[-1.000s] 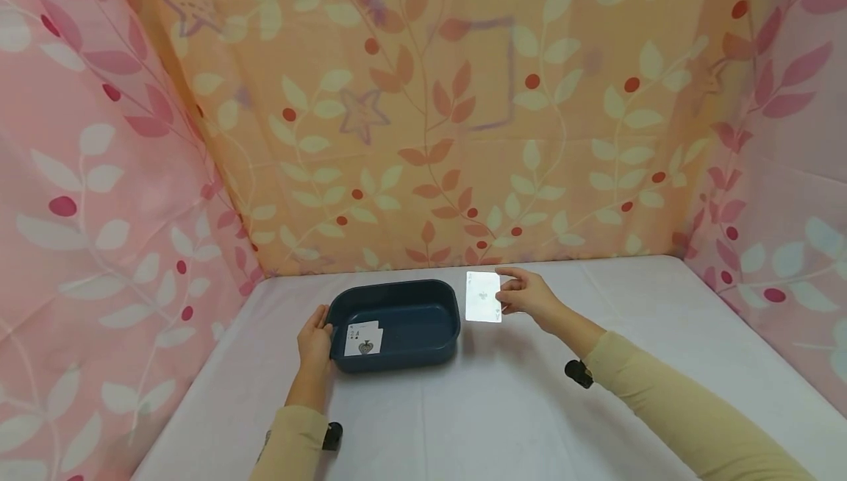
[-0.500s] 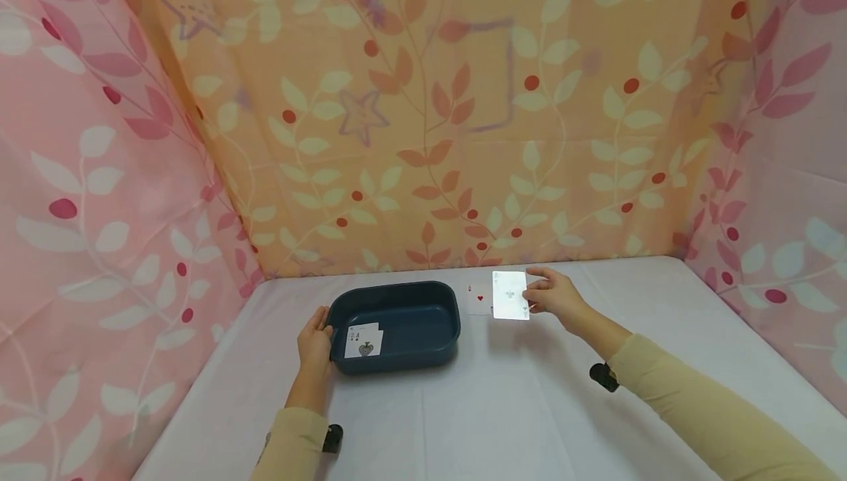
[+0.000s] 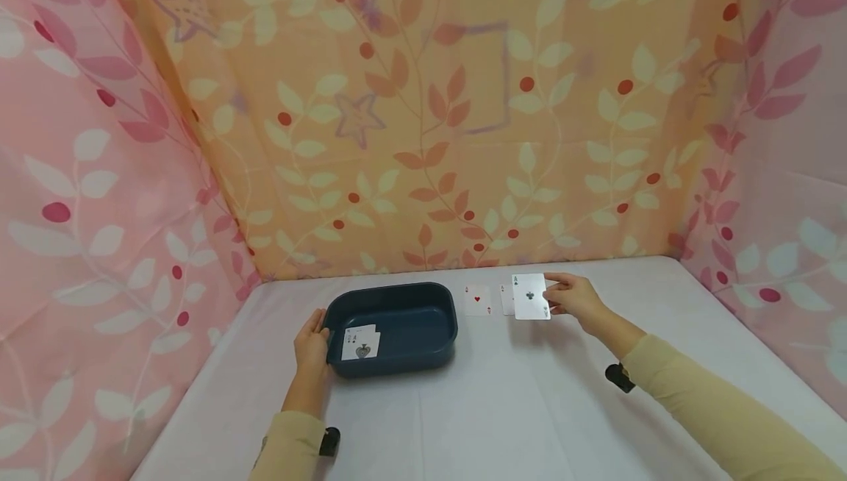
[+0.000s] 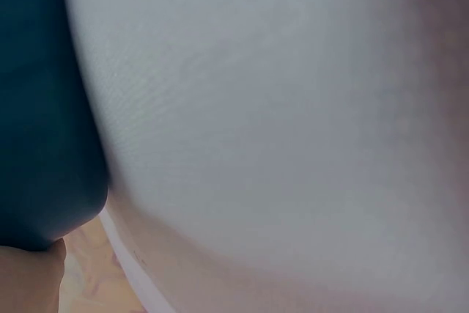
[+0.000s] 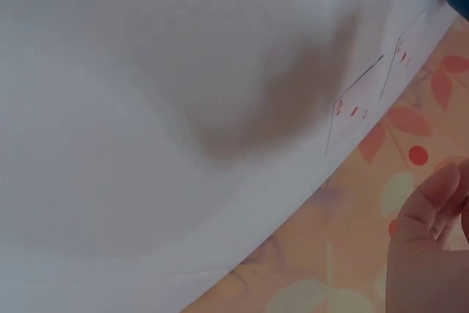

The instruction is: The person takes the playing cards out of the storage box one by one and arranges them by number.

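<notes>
1 red-suited card (image 3: 506,301): head view part-blocked by the ace (image 3: 530,304) my right grip (image 3: 576,298) pinches, right wrist unblocked; left grip (image 3: 310,341) holds tray (image 3: 415,337).

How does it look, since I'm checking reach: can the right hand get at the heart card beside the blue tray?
Probably yes: the heart card lies face up on the white cloth, with nothing over it. But the right hand holds the club card, so it may need to let go first.

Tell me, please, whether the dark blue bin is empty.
The dark blue bin is not empty: the head view shows overlapping playing cards inside it.
</notes>
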The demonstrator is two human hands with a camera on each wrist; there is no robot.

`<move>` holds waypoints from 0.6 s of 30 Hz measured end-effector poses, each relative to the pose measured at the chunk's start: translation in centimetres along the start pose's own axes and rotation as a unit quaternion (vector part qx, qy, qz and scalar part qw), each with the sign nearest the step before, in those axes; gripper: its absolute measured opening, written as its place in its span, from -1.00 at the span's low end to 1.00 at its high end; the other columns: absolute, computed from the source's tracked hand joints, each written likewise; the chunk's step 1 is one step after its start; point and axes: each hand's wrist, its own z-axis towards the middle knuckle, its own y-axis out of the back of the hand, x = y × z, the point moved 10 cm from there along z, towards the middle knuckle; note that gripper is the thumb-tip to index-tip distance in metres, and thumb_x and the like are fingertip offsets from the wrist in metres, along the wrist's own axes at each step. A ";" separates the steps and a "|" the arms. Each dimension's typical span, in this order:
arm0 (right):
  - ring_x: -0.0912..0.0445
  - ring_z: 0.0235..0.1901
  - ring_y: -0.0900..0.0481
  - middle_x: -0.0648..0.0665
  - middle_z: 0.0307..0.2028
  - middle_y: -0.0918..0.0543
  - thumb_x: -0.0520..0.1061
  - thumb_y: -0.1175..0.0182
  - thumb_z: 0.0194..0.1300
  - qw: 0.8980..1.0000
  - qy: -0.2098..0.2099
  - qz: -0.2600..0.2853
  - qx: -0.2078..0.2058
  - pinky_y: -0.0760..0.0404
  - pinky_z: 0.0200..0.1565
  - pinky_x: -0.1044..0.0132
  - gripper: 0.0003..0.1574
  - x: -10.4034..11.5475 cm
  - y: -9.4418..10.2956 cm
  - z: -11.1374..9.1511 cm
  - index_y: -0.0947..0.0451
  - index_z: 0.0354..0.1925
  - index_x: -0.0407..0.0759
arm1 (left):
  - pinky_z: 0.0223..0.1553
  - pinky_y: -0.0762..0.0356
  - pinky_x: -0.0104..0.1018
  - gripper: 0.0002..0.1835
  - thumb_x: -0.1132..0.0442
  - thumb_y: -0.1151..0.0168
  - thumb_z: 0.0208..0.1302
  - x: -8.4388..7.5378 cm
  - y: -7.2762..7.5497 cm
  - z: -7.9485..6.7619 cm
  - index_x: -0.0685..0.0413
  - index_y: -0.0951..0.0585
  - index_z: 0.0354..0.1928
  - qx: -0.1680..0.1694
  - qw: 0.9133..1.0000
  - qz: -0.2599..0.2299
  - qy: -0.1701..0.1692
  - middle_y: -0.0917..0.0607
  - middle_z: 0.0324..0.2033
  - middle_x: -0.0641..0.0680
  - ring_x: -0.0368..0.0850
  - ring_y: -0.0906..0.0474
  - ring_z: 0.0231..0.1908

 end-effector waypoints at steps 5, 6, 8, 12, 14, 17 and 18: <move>0.19 -0.47 -0.60 -0.28 -0.19 -0.60 -0.37 -0.09 0.34 1.000 -0.022 -0.002 -0.019 -0.64 -0.38 0.38 -0.30 -1.1 1.2 0.3 -0.12 0.36 -0.55 | 0.42 0.09 -0.18 -0.41 0.57 0.31 0.43 -0.2 0.0 0.1 0.27 -0.03 0.48 0.002 1.000 0.008 -0.004 -0.12 0.45 0.19 -0.01 0.03 0.45; 0.20 -0.46 -0.59 -0.29 -0.18 -0.59 -0.37 -0.09 0.34 0.999 -0.026 -0.003 -0.021 -0.64 -0.38 0.38 -0.30 -1.3 1.5 0.3 -0.11 0.36 -0.55 | 0.42 0.09 -0.18 -0.41 0.56 0.31 0.44 -0.3 0.0 0.1 0.28 -0.02 0.48 0.004 1.000 0.009 -0.005 -0.11 0.45 0.19 0.00 0.04 0.45; 0.20 -0.47 -0.59 -0.30 -0.18 -0.58 -0.37 -0.08 0.35 0.999 -0.031 -0.001 -0.026 -0.64 -0.38 0.38 -0.30 -1.6 1.8 0.4 -0.10 0.37 -0.55 | 0.42 0.11 -0.18 -0.41 0.56 0.32 0.44 -0.3 -0.1 0.1 0.27 -0.01 0.48 0.007 1.000 0.009 -0.005 -0.10 0.45 0.19 -0.01 0.05 0.45; 0.20 -0.49 -0.58 -0.28 -0.22 -0.59 -0.40 -0.05 0.34 0.999 -0.033 -0.003 -0.034 -0.63 -0.41 0.38 -0.33 -2.0 2.4 0.4 -0.11 0.35 -0.58 | 0.43 0.13 -0.18 -0.41 0.56 0.33 0.45 -0.3 -0.3 0.0 0.26 0.01 0.49 0.013 1.000 0.007 -0.005 -0.08 0.46 0.18 -0.01 0.07 0.46; 0.20 -0.50 -0.58 -0.27 -0.24 -0.59 -0.40 -0.04 0.34 0.999 -0.032 -0.007 -0.037 -0.63 -0.42 0.39 -0.33 -2.1 2.6 0.5 -0.11 0.35 -0.58 | 0.43 0.13 -0.18 -0.41 0.56 0.33 0.44 -0.3 -0.2 -0.1 0.27 0.01 0.49 0.012 1.000 0.005 -0.006 -0.08 0.46 0.19 0.00 0.07 0.46; 0.20 -0.48 -0.57 -0.30 -0.23 -0.59 -0.40 -0.02 0.34 0.999 -0.033 -0.012 -0.041 -0.62 -0.42 0.39 -0.34 -2.4 2.8 0.6 -0.12 0.34 -0.58 | 0.43 0.11 -0.17 -0.40 0.58 0.32 0.42 -0.2 -0.1 -0.1 0.28 0.00 0.48 0.008 1.000 0.008 -0.007 -0.10 0.46 0.19 0.00 0.06 0.45; 0.20 -0.47 -0.58 -0.31 -0.21 -0.58 -0.39 -0.02 0.35 0.998 -0.035 -0.014 -0.042 -0.63 -0.41 0.39 -0.34 -2.5 2.9 0.7 -0.12 0.34 -0.58 | 0.43 0.11 -0.17 -0.40 0.58 0.32 0.42 -0.1 0.0 -0.1 0.28 -0.01 0.48 0.005 1.000 0.011 -0.007 -0.10 0.46 0.19 0.00 0.05 0.45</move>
